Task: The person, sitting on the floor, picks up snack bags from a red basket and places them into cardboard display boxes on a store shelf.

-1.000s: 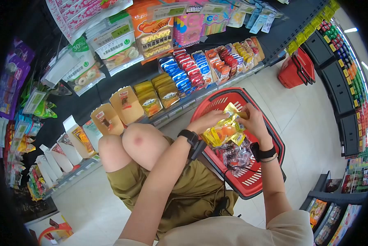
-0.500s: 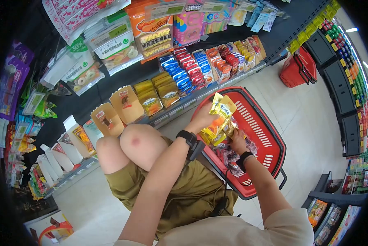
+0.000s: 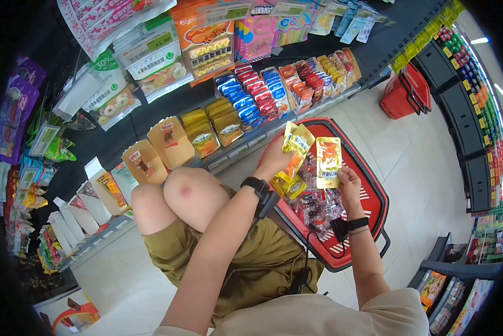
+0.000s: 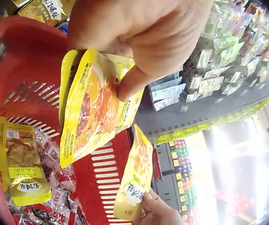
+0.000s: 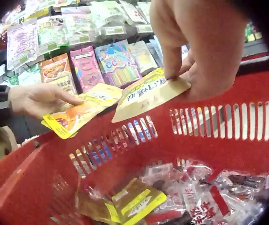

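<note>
My left hand [image 3: 275, 158] grips a small stack of yellow snack packets [image 4: 94, 103], thumb laid over the printed front. To its right, my right hand [image 3: 350, 189] pinches one end of a single yellow snack packet [image 3: 328, 159] between thumb and fingers. Both hands are above the red shopping basket [image 3: 355, 148]. Down in the basket lie other yellow packets [image 4: 26, 164], one showing its back with a barcode, beside a heap of clear-wrapped snacks [image 5: 200, 197] with red and white print. In the right wrist view the two held lots come close at their ends.
Along the left runs a low shelf with gold packets [image 3: 227, 127], blue packets [image 3: 243, 101] and cardboard display boxes [image 3: 172, 143]. Bagged sweets [image 3: 160, 61] hang above it. A second red basket [image 3: 402, 95] stands on the floor farther off. My knees [image 3: 189, 193] are beside the basket.
Both hands were together at the yellow packets; then the right hand dipped lower into the basket. Now it is raised and apart, holding one packet, while the left keeps its stack.
</note>
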`<state>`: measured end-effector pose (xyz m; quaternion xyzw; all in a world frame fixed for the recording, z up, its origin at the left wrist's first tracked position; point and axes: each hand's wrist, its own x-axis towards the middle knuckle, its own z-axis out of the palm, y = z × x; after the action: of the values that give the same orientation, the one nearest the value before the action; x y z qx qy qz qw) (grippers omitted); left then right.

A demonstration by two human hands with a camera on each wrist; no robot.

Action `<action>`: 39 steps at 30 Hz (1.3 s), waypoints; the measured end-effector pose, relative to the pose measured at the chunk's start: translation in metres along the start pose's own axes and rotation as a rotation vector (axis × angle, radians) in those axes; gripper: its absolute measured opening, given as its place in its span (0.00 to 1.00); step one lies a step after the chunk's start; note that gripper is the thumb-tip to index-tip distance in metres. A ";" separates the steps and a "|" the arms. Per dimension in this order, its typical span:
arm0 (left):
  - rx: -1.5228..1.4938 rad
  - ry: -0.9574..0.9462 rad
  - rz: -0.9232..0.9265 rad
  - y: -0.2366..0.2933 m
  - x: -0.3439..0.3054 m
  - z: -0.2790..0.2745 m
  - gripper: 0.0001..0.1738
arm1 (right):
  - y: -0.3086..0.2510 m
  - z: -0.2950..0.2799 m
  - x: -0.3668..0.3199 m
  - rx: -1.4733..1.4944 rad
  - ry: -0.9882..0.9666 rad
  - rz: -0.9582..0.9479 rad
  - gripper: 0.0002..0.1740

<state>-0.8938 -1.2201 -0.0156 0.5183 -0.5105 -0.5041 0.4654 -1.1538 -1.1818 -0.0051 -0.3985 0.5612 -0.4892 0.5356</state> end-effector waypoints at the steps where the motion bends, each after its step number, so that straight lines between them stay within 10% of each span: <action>1: -0.013 -0.001 -0.007 -0.001 0.001 0.000 0.23 | -0.004 0.006 -0.003 0.127 -0.016 0.022 0.08; 11: -0.226 -0.043 -0.040 0.007 0.000 -0.005 0.22 | -0.049 0.040 -0.004 0.125 -0.185 -0.023 0.10; 15: -0.584 -0.272 -0.244 0.026 -0.009 -0.012 0.22 | -0.114 0.052 0.006 -0.567 -0.636 0.001 0.13; 17: -0.627 -0.476 -0.387 0.029 -0.013 -0.010 0.21 | -0.117 0.066 0.022 -0.756 -0.784 -0.332 0.13; 28: -0.731 -0.496 -0.387 0.043 -0.015 -0.021 0.20 | -0.107 0.124 0.034 -0.953 -0.579 -0.709 0.20; 33: -0.639 -0.403 -0.160 0.046 -0.013 -0.016 0.24 | -0.093 0.125 0.034 -0.736 0.078 -0.922 0.23; 39: -0.831 -0.190 -0.148 0.057 -0.014 -0.033 0.24 | -0.071 0.129 0.029 -0.408 -0.286 -0.237 0.15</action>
<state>-0.8637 -1.2098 0.0435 0.2735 -0.2664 -0.7443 0.5479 -1.0345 -1.2400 0.0654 -0.6261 0.5163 -0.3638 0.4572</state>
